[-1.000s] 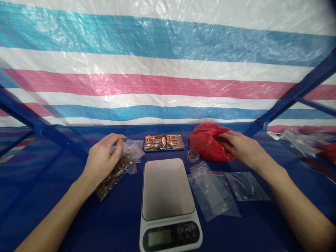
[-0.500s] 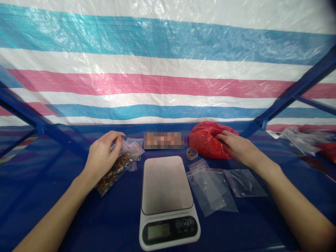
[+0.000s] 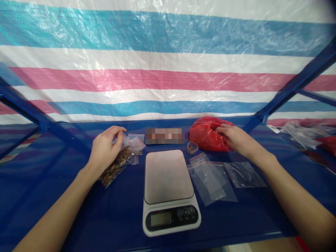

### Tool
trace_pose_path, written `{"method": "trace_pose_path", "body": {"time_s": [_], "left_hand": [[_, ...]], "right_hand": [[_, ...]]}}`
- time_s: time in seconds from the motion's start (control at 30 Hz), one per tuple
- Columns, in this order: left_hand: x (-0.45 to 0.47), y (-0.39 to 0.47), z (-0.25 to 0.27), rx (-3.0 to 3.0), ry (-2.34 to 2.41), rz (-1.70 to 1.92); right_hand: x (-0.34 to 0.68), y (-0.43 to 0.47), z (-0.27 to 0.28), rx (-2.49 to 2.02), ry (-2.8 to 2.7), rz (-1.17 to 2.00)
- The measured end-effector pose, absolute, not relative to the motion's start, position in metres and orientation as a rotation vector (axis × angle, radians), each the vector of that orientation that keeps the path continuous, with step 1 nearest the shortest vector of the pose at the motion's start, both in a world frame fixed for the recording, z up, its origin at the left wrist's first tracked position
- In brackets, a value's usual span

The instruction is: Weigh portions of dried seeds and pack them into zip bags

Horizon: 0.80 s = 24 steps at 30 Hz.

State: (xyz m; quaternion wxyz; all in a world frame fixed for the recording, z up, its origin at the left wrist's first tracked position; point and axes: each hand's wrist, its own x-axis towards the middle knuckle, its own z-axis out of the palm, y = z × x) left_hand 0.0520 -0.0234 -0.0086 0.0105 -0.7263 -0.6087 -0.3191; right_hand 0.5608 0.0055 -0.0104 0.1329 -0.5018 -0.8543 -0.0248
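Note:
My left hand [image 3: 107,145] rests by the filled zip bags [image 3: 121,157] at the left, fingers loosely curved and thumb apart. Brown pellet-like pieces show through the clear plastic. At the right, my right hand [image 3: 232,138] has its fingers bent on the side of a crumpled red plastic bag [image 3: 206,134]; the fingertips are partly hidden in its folds. Beside that bag stands a small clear cup [image 3: 192,147] with a few brown pieces in it. A white kitchen scale [image 3: 169,178] lies between my hands, its plate bare and its display seeming to read zero.
Flat clear zip bags [image 3: 214,180] lie right of the scale, with another bag [image 3: 245,174] beside them. A blurred-out flat item [image 3: 165,135] sits behind the scale. Blue frame bars [image 3: 296,84] slant up at both sides, before a striped plastic sheet [image 3: 157,80]. More clear plastic [image 3: 301,134] lies far right.
The view has tilted slightly down, so everything sits higher and the table's front edge shows. My right hand stays at the red bag, whose top has shifted a little. The left hand has hardly moved.

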Motion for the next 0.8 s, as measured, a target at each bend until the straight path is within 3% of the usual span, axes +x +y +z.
{"method": "trace_pose_path", "body": {"time_s": [0.5,0.8], "left_hand": [[0.059,-0.023,-0.006,-2.296,-1.834,-1.005],[0.053,-0.023,-0.007,-2.278,-1.874,-0.977]], "right_hand": [[0.527,-0.025,0.042,-1.271,-2.124,-0.156],[0.448,-0.046,0.023,-0.974,-2.306,0.104]]}}
